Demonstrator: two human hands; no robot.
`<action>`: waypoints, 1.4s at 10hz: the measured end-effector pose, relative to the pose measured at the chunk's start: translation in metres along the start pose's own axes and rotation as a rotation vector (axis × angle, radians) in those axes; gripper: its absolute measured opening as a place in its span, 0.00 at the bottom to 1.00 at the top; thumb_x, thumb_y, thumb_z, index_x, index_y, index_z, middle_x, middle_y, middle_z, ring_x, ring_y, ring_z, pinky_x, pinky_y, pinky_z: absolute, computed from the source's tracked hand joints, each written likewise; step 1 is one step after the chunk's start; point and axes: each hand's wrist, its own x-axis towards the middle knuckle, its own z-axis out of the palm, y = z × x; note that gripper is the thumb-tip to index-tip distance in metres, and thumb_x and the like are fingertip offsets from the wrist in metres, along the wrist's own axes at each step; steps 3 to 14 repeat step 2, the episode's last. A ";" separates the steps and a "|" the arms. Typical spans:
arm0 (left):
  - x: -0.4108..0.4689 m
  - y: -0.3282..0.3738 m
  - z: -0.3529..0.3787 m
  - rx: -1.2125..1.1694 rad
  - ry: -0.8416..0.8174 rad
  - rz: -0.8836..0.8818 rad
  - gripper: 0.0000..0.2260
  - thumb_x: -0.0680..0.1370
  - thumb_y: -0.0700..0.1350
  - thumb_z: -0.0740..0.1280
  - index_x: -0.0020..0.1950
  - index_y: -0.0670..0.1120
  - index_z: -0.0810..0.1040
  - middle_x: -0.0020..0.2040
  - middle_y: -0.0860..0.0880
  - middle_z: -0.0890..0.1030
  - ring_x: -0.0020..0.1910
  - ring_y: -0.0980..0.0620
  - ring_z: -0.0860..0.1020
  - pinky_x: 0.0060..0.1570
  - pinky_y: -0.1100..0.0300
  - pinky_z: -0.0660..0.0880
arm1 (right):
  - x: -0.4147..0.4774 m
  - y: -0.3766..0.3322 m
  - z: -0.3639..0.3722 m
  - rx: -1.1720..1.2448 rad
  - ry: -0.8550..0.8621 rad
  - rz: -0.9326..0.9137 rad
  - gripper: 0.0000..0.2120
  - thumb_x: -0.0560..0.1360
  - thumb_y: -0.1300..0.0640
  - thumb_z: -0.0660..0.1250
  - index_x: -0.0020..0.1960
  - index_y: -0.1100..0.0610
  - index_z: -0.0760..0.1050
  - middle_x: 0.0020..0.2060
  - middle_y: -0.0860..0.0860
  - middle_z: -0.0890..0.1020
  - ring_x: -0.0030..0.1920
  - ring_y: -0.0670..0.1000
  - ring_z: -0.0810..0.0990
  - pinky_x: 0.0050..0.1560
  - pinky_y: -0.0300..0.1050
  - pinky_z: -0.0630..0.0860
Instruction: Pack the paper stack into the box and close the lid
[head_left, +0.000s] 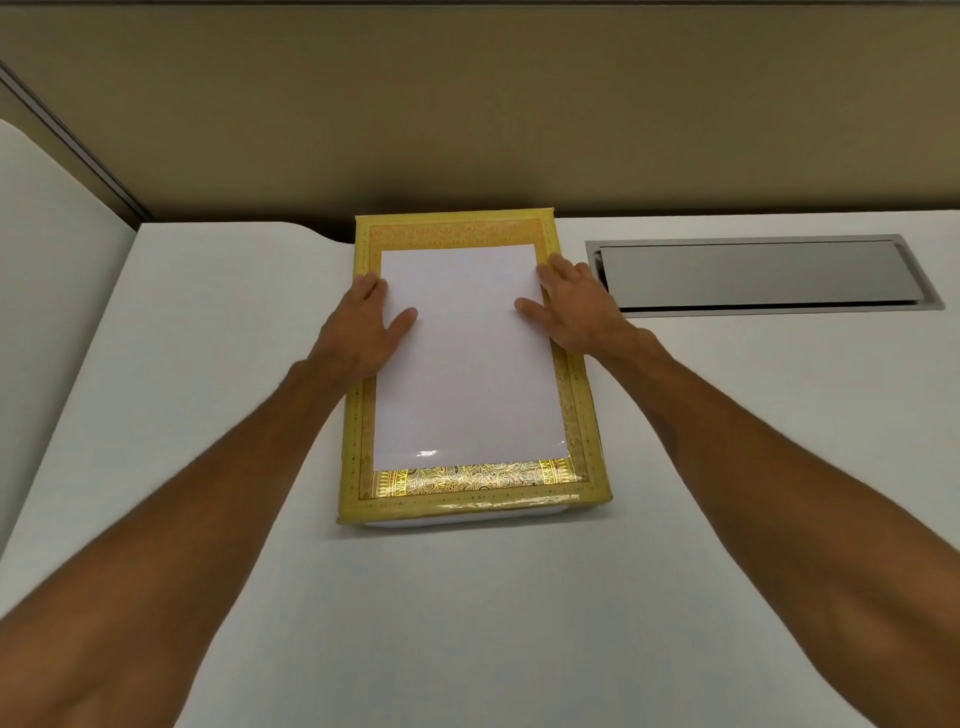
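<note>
A flat gold box (470, 486) with an ornate patterned border lies on the white table, its long side running away from me. A white paper stack (465, 358) rests on top of it, inside the gold border. My left hand (363, 327) lies flat at the stack's left edge, thumb on the paper and fingers along the side. My right hand (576, 306) mirrors it at the right edge, thumb on the sheet. Whether the fingers curl under the stack is hidden. A white layer shows under the box's near edge.
A recessed metal cable hatch (758, 275) sits in the white table (519, 623) to the right of the box. A beige partition wall (467, 114) rises just behind the box. Another white surface (47, 249) adjoins on the left.
</note>
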 end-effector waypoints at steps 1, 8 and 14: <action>-0.003 0.002 -0.001 -0.020 -0.004 -0.001 0.35 0.81 0.61 0.55 0.81 0.42 0.52 0.82 0.46 0.51 0.80 0.44 0.54 0.75 0.47 0.57 | 0.000 -0.001 -0.003 -0.015 -0.038 0.014 0.35 0.81 0.37 0.53 0.80 0.58 0.54 0.81 0.56 0.54 0.78 0.62 0.56 0.75 0.60 0.59; -0.007 0.006 -0.003 0.034 0.033 0.040 0.35 0.81 0.62 0.54 0.81 0.43 0.52 0.82 0.45 0.52 0.80 0.42 0.53 0.77 0.44 0.54 | -0.003 0.000 -0.004 -0.044 -0.032 -0.002 0.36 0.81 0.36 0.51 0.81 0.56 0.51 0.81 0.55 0.51 0.79 0.61 0.54 0.75 0.62 0.56; -0.007 0.006 -0.003 0.034 0.033 0.040 0.35 0.81 0.62 0.54 0.81 0.43 0.52 0.82 0.45 0.52 0.80 0.42 0.53 0.77 0.44 0.54 | -0.003 0.000 -0.004 -0.044 -0.032 -0.002 0.36 0.81 0.36 0.51 0.81 0.56 0.51 0.81 0.55 0.51 0.79 0.61 0.54 0.75 0.62 0.56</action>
